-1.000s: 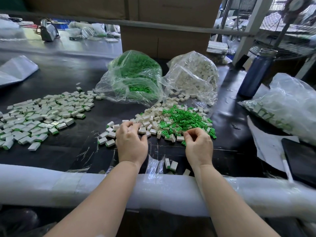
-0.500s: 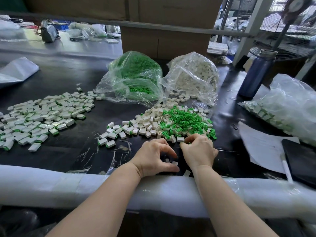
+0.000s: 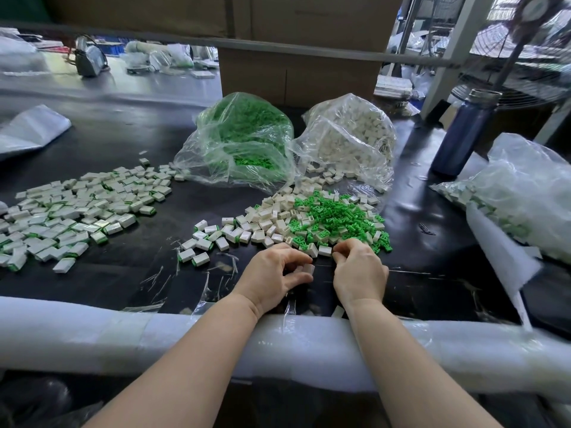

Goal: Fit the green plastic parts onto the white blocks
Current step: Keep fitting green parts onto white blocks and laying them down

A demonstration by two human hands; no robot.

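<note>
A loose heap of green plastic parts (image 3: 335, 214) lies mid-table, with plain white blocks (image 3: 265, 222) mixed in on its left side. My left hand (image 3: 273, 278) pinches one white block (image 3: 308, 269) between thumb and fingers, just in front of the heap. My right hand (image 3: 360, 271) is close beside it on the right. Its fingertips are curled and pinched together at the heap's near edge, apparently on a small green part that is mostly hidden. The two hands are a few centimetres apart.
White blocks with green ends (image 3: 77, 211) spread over the left of the black table (image 3: 123, 273). Behind the heap stand a bag of green parts (image 3: 244, 140) and a bag of white blocks (image 3: 349, 137). A blue bottle (image 3: 463, 134), another filled bag (image 3: 525, 193) and foam-wrapped table edge (image 3: 123, 329) surround.
My left hand came from the white blocks on the left toward the right hand, now holding a block. My right hand drew back slightly from the green heap.
</note>
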